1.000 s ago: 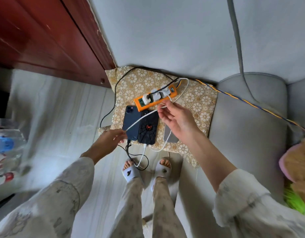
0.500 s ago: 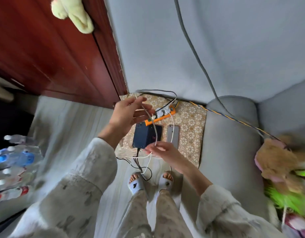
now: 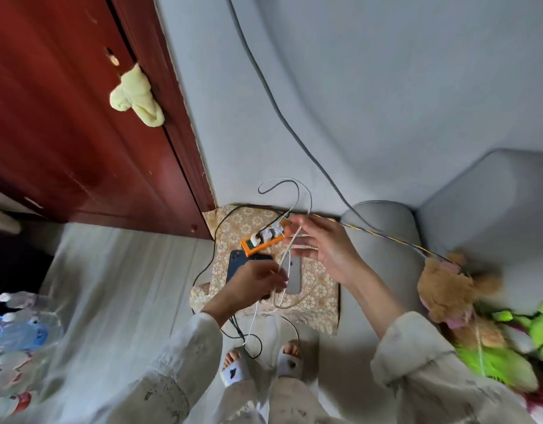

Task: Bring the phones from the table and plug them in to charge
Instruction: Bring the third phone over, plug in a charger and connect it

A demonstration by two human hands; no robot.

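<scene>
A dark blue phone (image 3: 236, 262) and a silver phone (image 3: 294, 278) lie side by side on a floral cushion (image 3: 320, 296); a third phone between them is hidden by my left hand. An orange power strip (image 3: 262, 243) with white chargers sits just behind them. My left hand (image 3: 258, 281) hovers over the phones and grips a white charging cable (image 3: 282, 261). My right hand (image 3: 322, 247) is raised beside the strip, fingers spread, with the same cable caught between thumb and fingers. The cable loops up above that hand.
A red wooden door (image 3: 80, 133) with a yellow-green cloth (image 3: 135, 97) on its handle stands at left. A grey sofa arm (image 3: 383, 237) and plush toys (image 3: 447, 289) lie at right. Water bottles (image 3: 16, 328) stand at far left. Black cables (image 3: 242, 338) trail by my slippered feet.
My left hand dropped from near the power strip to over the phones. My right hand rose from the cushion's front edge to the strip, lifting a loop of white cable.
</scene>
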